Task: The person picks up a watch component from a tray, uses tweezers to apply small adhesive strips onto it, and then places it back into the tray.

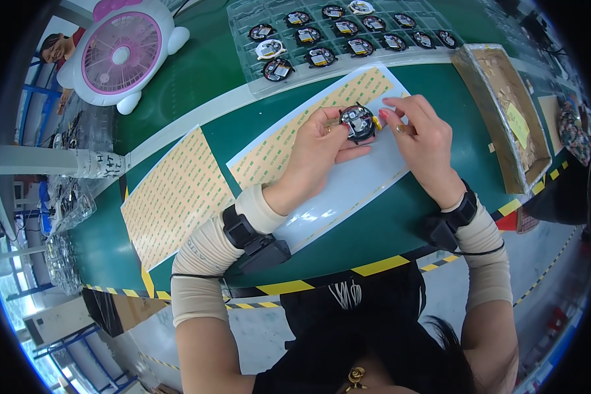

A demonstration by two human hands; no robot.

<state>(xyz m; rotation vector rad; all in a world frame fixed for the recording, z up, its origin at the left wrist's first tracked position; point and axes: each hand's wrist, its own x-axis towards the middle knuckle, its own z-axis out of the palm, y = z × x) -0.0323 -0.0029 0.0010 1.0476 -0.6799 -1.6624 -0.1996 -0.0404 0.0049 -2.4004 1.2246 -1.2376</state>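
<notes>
My left hand [316,146] grips a round black watch module [358,123] with its circuitry facing up. A small yellow tab [377,123] sticks out from the module's right side. Close by that tab, my right hand [427,134] has its thumb and forefinger drawn together in a pinch; anything between them is too small to make out. Beneath both hands lies a sheet of beige adhesive pieces [269,156] with green print, partly bare down to its glossy pale backing [335,197]. A second beige adhesive sheet [176,200] rests to the left.
A clear tray [243,49] with several round watch modules [307,35] stands at the back. On the right is an open cardboard box [532,154] with beige scraps inside. A pink and white fan [121,56] sits back left. Yellow-black tape [381,266] marks the table's near edge.
</notes>
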